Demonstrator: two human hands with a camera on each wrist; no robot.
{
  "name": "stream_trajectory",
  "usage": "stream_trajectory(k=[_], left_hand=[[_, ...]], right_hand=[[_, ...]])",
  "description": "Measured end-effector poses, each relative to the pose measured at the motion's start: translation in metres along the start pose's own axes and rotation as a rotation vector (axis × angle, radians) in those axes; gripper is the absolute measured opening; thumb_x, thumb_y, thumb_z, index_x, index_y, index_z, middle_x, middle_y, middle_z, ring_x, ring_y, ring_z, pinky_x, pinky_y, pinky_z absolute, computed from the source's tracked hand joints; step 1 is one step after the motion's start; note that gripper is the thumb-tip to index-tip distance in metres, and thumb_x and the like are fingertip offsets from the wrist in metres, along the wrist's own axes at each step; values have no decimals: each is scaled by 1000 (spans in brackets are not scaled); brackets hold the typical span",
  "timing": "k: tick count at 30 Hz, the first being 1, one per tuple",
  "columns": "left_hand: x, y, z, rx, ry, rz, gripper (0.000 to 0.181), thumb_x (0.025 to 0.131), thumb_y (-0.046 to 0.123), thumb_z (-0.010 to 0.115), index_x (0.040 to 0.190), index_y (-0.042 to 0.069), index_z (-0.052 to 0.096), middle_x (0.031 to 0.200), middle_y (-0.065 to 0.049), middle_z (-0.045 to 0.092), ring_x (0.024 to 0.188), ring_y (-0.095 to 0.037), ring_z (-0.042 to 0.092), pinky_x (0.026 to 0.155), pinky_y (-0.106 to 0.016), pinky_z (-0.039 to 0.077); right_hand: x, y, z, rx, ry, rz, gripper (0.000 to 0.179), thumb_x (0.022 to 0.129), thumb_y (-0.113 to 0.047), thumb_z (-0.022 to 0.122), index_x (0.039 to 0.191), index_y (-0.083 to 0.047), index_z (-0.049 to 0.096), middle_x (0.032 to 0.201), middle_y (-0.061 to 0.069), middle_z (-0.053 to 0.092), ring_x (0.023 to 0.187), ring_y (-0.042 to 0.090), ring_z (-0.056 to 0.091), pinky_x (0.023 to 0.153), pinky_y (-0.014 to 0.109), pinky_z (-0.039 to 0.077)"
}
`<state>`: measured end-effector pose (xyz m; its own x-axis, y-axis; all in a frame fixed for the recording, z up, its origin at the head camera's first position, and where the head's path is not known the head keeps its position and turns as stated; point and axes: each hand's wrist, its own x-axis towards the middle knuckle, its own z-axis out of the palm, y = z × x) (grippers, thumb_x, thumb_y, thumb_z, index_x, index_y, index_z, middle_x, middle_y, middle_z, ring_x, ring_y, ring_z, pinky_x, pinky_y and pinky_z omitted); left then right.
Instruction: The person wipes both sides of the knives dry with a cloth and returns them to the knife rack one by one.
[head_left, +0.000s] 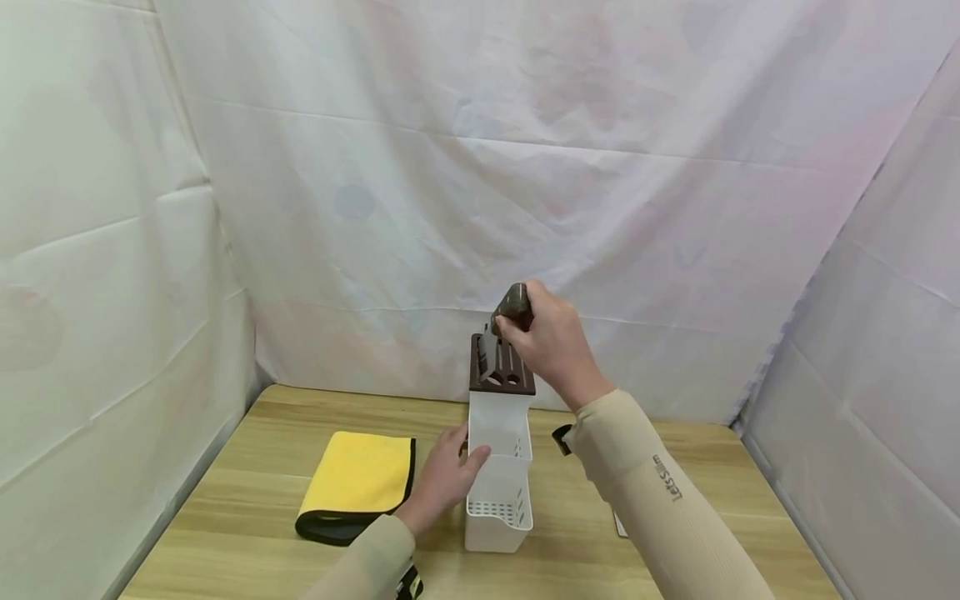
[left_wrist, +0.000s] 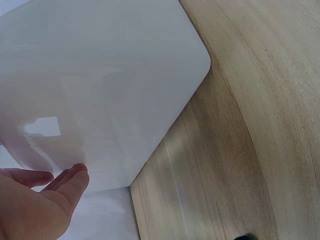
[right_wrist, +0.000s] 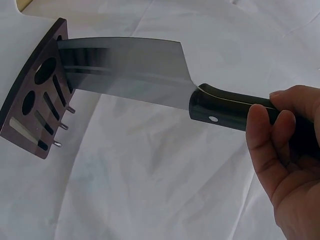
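My right hand (head_left: 555,337) grips the dark handle (right_wrist: 230,107) of a cleaver (right_wrist: 130,72), above the knife holder. The wide steel blade points down, its far end at an outer slot in the holder's dark brown slotted top (head_left: 475,367). How deep it sits in the slot cannot be told. The white knife holder (head_left: 498,412) stands upright on the table, with a perforated basket (head_left: 498,533) at its front. My left hand (head_left: 442,479) touches the holder's left side; in the left wrist view its fingers (left_wrist: 75,182) lie against the smooth white wall (left_wrist: 115,110).
A folded yellow cloth (head_left: 360,471) with black edging lies left of the holder on the wooden table (head_left: 255,500). Right of it, a small black object (head_left: 561,439) and a pale-edged item (head_left: 620,525) are partly hidden by my right sleeve. White fabric (head_left: 420,208) hangs behind.
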<state>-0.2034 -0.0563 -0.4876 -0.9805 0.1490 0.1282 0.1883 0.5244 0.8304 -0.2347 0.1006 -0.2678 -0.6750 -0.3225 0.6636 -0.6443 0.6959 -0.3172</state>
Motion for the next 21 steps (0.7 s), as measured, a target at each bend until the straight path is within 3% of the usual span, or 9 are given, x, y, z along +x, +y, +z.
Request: stream_trajectory(k=[7, 14, 21], left_hand=[[1, -1, 0, 5, 1, -3, 61, 105, 37, 59, 153, 1, 47, 147, -29, 49, 131, -50, 51, 107, -70, 42], [1, -1, 1, -6, -8, -10, 60, 106, 37, 58, 154, 2, 46, 148, -29, 48, 131, -50, 51, 106, -70, 43], [0, -3, 2, -13, -7, -1, 61, 106, 38, 58, 155, 3, 45, 147, -29, 48, 130, -49, 52, 105, -70, 44]], right_hand=[[8, 4, 5, 2, -70, 88, 23, 95, -9, 74, 104, 3, 56, 87, 17, 65, 69, 30, 64, 59, 40, 56], [16, 9, 13, -2, -104, 118, 25, 95, -11, 74, 108, 3, 57, 92, 17, 68, 75, 32, 68, 65, 42, 59], [23, 10, 19, 5, -151, 151, 23, 98, -11, 71, 109, 2, 56, 91, 15, 66, 73, 28, 64, 62, 37, 56]])
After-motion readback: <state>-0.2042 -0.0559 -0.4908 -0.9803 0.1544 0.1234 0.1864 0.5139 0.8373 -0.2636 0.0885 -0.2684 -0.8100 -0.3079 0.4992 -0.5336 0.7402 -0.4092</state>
